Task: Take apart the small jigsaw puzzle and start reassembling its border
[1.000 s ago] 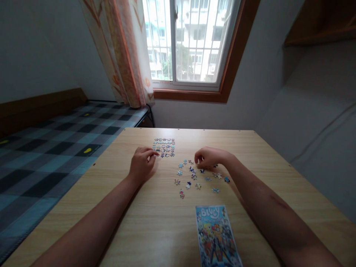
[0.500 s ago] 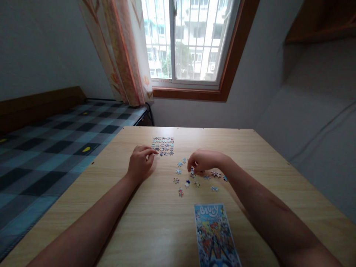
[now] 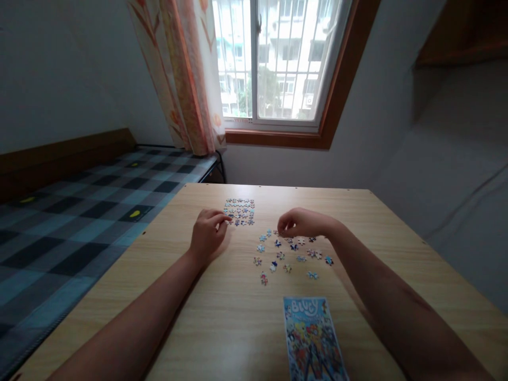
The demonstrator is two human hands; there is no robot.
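Note:
My left hand [image 3: 208,230] rests on the table, its index finger reaching to the lower left corner of a block of jigsaw pieces [image 3: 239,211] laid out in rows. Thumb and index finger stand apart with nothing visible between them. My right hand [image 3: 298,222] is bent over the far side of several loose puzzle pieces [image 3: 287,268]. Its fingers are curled together, and the fingertips hide whatever they may hold. One loose blue and white piece [image 3: 273,266] lies toward me from that hand.
A Bluey picture sheet or box [image 3: 313,338] lies at the near edge of the wooden table [image 3: 222,323]. To the left is a bed with a checked cover [image 3: 103,196]. A curtain [image 3: 186,79] and barred window [image 3: 286,63] are behind the table.
My right hand has drawn back slightly from the loose pieces, uncovering several of them, and its fingers are more curled. My left hand stays beside the laid-out block. The view has shifted a little.

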